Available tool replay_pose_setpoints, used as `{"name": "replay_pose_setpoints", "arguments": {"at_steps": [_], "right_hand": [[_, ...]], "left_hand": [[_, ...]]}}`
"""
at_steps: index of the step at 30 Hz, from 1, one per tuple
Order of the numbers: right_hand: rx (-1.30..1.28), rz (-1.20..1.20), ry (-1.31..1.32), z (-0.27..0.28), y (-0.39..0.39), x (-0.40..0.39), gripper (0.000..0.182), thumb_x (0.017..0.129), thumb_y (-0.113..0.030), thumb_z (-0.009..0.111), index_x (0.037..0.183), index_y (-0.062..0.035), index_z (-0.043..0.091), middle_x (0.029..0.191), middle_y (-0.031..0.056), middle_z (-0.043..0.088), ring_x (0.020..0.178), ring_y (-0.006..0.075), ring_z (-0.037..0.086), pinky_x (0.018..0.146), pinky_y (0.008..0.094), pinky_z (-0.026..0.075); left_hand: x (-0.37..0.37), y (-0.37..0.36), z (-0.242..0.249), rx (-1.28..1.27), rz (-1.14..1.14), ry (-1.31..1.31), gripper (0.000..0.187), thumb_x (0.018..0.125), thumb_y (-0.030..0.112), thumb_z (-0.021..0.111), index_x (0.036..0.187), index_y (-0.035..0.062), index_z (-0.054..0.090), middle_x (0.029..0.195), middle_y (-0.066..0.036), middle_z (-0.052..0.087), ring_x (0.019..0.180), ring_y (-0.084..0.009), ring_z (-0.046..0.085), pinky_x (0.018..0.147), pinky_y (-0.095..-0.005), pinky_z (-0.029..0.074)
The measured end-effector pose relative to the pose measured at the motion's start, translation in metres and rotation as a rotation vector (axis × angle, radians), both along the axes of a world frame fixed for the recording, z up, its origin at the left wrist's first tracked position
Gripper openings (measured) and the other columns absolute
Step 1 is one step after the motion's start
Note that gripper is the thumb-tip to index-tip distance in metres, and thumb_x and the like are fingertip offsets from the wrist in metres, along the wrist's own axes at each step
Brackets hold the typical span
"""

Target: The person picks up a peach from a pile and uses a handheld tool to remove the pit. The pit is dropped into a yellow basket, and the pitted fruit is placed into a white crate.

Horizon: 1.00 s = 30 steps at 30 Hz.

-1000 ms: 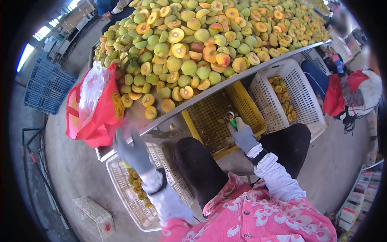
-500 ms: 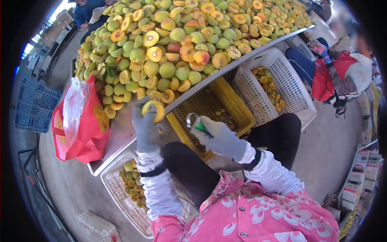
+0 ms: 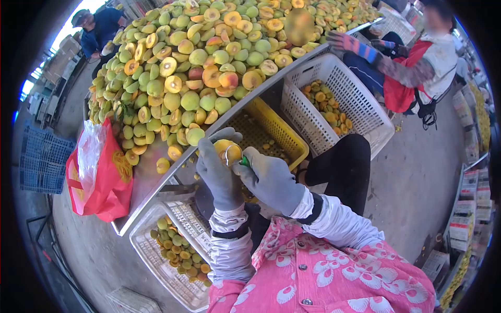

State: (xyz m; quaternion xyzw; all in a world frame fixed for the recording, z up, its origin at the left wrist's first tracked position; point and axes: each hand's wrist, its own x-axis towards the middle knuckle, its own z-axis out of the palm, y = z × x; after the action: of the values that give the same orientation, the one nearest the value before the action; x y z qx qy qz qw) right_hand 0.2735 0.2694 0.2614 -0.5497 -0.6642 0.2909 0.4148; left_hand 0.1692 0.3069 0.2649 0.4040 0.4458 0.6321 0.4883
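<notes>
Grey-gloved, the left hand (image 3: 218, 175) cups a halved yellow-orange peach (image 3: 227, 151) cut face up, its grip wrapped around the fruit just in front of the metal edge of the long table (image 3: 156, 180) heaped with green and yellow peaches (image 3: 209, 62). The right hand (image 3: 269, 180), also in a grey glove, is clenched on a small green-handled pitting tool with a metal loop (image 3: 236, 156), and the loop sits on the cut face. To my eye the stone is being scooped out; doing it well means keeping the half steady in the palm, turning the loop close around the pit so little flesh is lost, and keeping the blade off the left thumb. Below lie a yellow slatted plastic crate (image 3: 284, 138) and a white plastic basket of pitted halves (image 3: 172, 255).
</notes>
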Motion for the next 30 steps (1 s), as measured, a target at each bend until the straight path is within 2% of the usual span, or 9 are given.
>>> {"name": "replay_pose_setpoints", "arguments": {"at_steps": [6,9,11,14,19,23,26,29,30], "right_hand": [[-0.059,0.021,-0.038,0.001,-0.003,0.003,0.028,0.095,-0.031,0.058,0.094,-0.0036,0.055,0.069,0.0233,0.062,0.069,0.0436,0.063,0.06,0.0505,0.049],[-0.161,0.068,0.077,-0.004,-0.005,0.007,0.029,0.098,-0.031,0.059,0.098,-0.0017,0.056,0.068,0.0173,0.061,0.06,0.0365,0.063,0.053,0.0401,0.045],[-0.768,0.202,0.373,0.019,-0.005,0.013,0.035,0.1,-0.037,0.056,0.097,-0.0015,0.058,0.066,0.0061,0.061,0.052,0.0198,0.059,0.05,0.032,0.043],[-0.875,0.23,0.588,0.008,-0.008,0.013,0.036,0.1,-0.04,0.056,0.097,-0.0042,0.058,0.065,-0.0026,0.056,0.053,0.0076,0.053,0.046,0.0261,0.04],[-1.355,0.696,1.319,-0.026,-0.007,0.026,0.038,0.099,-0.05,0.052,0.093,-0.013,0.057,0.06,-0.0082,0.041,0.046,0.0035,0.037,0.039,0.0209,0.032],[-1.379,0.964,1.628,-0.035,-0.005,0.027,0.04,0.1,-0.053,0.047,0.086,-0.0167,0.052,0.057,-0.0111,0.034,0.042,-0.0003,0.029,0.036,0.0167,0.024],[-1.408,1.012,1.689,-0.044,0.002,0.023,0.044,0.1,-0.056,0.045,0.081,-0.0169,0.052,0.055,-0.012,0.03,0.038,-0.001,0.021,0.034,0.0148,0.019],[-1.405,0.922,1.637,-0.047,0.004,0.024,0.046,0.099,-0.059,0.045,0.078,-0.0177,0.05,0.054,-0.0123,0.028,0.038,-0.0012,0.019,0.034,0.0164,0.02],[-1.449,1.004,1.687,-0.046,0.006,0.029,0.037,0.102,-0.045,0.049,0.083,-0.014,0.058,0.057,-0.0108,0.04,0.041,0.0031,0.034,0.039,0.0179,0.032]], "left_hand": [[0.006,-0.008,0.009,0.051,0.036,0.017,0.052,0.105,0.036,0.032,0.101,-0.0056,0.064,0.089,-0.013,0.068,0.082,-0.0171,0.062,0.078,-0.0298,0.049],[0.004,-0.009,0.009,0.136,-0.02,0.13,0.049,0.105,0.033,0.035,0.1,-0.0055,0.064,0.088,-0.012,0.068,0.08,-0.0159,0.061,0.077,-0.0287,0.048],[-0.001,-0.007,0.004,0.124,-0.144,0.162,0.045,0.105,0.03,0.037,0.098,-0.0044,0.065,0.087,-0.011,0.067,0.079,-0.0146,0.06,0.075,-0.0275,0.047],[-0.003,-0.01,0.009,0.03,-0.197,0.209,0.037,0.101,0.021,0.039,0.096,-0.0039,0.066,0.086,-0.009,0.067,0.079,-0.0141,0.059,0.075,-0.0265,0.046],[-0.01,-0.005,-0.002,0.137,-0.297,0.405,0.03,0.09,0.009,0.041,0.094,-0.0052,0.067,0.086,-0.01,0.067,0.079,-0.0157,0.059,0.072,-0.028,0.047],[-0.021,0.009,-0.014,0.135,-0.526,0.323,0.03,0.093,0.025,0.054,0.093,-0.0006,0.07,0.091,-0.014,0.069,0.078,-0.0205,0.062,0.073,-0.0316,0.05],[-0.004,-0.007,0.011,0.31,-0.483,0.574,0.036,0.103,0.027,0.041,0.096,-0.0005,0.063,0.092,-0.013,0.066,0.083,-0.0215,0.063,0.079,-0.0322,0.049],[-0.002,0.002,-0.014,-0.06,-0.515,0.137,0.056,0.102,0.054,0.039,0.094,0.0026,0.062,0.081,-0.008,0.064,0.063,-0.0143,0.056,0.061,-0.0261,0.048],[-0.011,0.007,-0.039,-0.335,-0.564,-0.14,0.057,0.1,0.057,0.042,0.095,0.0038,0.061,0.08,-0.007,0.062,0.063,-0.0152,0.056,0.062,-0.0279,0.049]]}}
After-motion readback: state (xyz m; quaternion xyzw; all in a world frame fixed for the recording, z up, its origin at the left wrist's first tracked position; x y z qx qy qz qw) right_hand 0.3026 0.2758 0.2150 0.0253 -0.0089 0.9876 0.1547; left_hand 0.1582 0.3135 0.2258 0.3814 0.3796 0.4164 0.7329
